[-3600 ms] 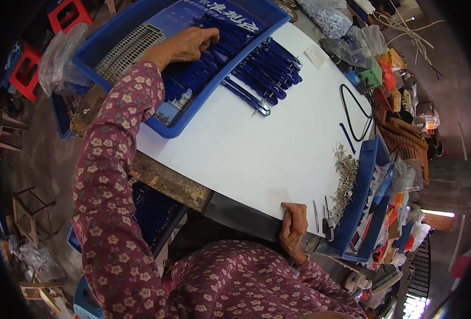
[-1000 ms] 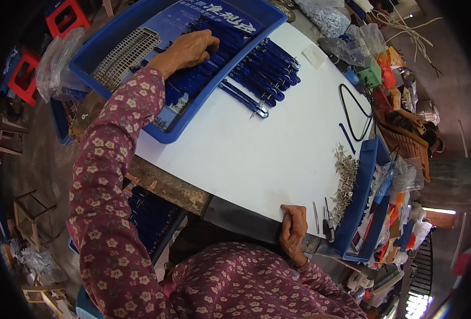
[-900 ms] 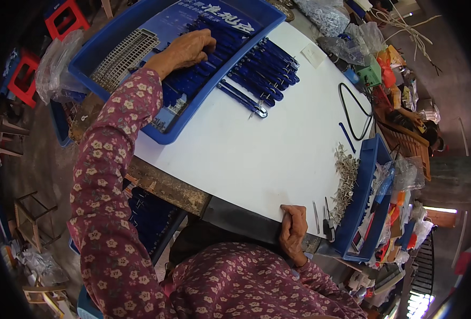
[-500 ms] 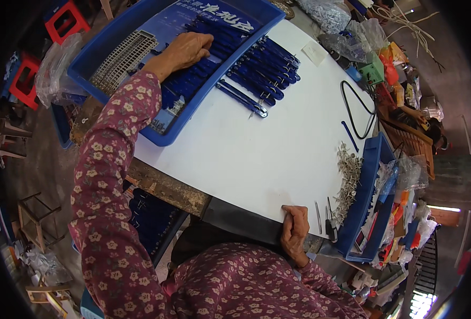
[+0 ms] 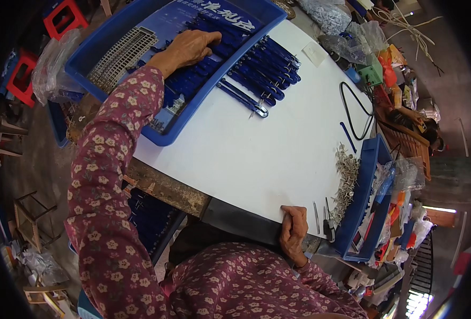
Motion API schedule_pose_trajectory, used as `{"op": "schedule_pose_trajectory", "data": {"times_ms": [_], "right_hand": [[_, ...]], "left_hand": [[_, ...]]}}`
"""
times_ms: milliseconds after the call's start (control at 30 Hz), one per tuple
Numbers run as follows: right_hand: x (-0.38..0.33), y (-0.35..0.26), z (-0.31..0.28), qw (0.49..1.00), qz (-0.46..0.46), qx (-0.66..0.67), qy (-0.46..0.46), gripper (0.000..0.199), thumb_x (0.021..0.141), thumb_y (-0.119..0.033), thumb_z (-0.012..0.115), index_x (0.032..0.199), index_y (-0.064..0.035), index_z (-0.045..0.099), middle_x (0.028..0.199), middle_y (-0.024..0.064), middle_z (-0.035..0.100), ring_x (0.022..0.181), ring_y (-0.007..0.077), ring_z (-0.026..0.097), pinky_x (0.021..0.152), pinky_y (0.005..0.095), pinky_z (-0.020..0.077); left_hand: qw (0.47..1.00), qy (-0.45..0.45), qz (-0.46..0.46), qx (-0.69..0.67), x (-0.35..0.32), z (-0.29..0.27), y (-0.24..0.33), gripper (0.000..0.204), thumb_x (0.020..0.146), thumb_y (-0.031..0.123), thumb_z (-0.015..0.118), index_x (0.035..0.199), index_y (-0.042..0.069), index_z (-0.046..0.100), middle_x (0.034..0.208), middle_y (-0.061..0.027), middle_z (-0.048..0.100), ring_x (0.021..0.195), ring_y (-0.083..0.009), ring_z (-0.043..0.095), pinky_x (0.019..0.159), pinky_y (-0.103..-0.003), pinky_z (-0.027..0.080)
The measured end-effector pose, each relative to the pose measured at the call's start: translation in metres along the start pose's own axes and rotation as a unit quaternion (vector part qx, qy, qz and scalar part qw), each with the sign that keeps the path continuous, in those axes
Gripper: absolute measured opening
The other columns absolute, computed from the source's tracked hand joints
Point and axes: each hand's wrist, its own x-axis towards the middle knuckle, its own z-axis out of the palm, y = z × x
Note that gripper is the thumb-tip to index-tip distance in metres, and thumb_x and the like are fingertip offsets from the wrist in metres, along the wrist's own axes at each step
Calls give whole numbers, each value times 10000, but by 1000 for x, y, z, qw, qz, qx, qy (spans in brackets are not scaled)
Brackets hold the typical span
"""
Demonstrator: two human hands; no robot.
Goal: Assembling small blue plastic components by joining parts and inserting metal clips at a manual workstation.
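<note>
My left hand (image 5: 191, 49) reaches into a large blue tray (image 5: 163, 139) at the upper left. Its fingers bend together over a heap of dark blue slender strips (image 5: 185, 85); their tips are partly hidden, so what they hold cannot be made out. More dark blue strips with metal ends (image 5: 267, 72) lie in a row on the white tabletop (image 5: 235, 165), just right of the tray. At the table's near edge rests my right hand (image 5: 294, 234), loosely closed with nothing visible in it. Close to it lie thin metal tools (image 5: 327, 220).
A white grid rack (image 5: 124, 58) sits in the tray's left part. At the table's right are a pile of small metal pieces (image 5: 346, 178), a blue bin (image 5: 360, 212), a black loop (image 5: 355, 109) and a single blue strip (image 5: 348, 136). Red stools (image 5: 64, 20) stand at the far left.
My left hand has shifted slightly to the right over the strips in the tray. My right hand stays at the table edge.
</note>
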Motion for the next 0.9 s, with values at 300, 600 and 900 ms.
{"op": "schedule_pose_trajectory", "data": {"times_ms": [300,600,900], "right_hand": [[-1,5,1,1000,-7,-4,3,317,692,126,435,952,15,580,809,147,517,629,237,522,542,279,410],[-1,4,-1,1000,-3,-1,0,298,715,114,452,963,12,583,816,143,517,617,211,519,536,264,405],[-1,4,1,1000,2,10,0,312,711,136,442,961,15,583,820,139,519,628,205,520,541,255,404]], "left_hand": [[998,46,48,8,0,5,-3,166,775,82,619,928,49,562,897,-90,576,880,-271,559,775,-367,453],[998,0,46,-46,2,-5,-18,177,800,190,599,865,28,577,879,-79,534,882,-257,521,777,-358,423],[997,55,22,51,3,6,-4,158,815,167,597,904,39,574,875,-109,596,852,-302,575,737,-395,466]]}}
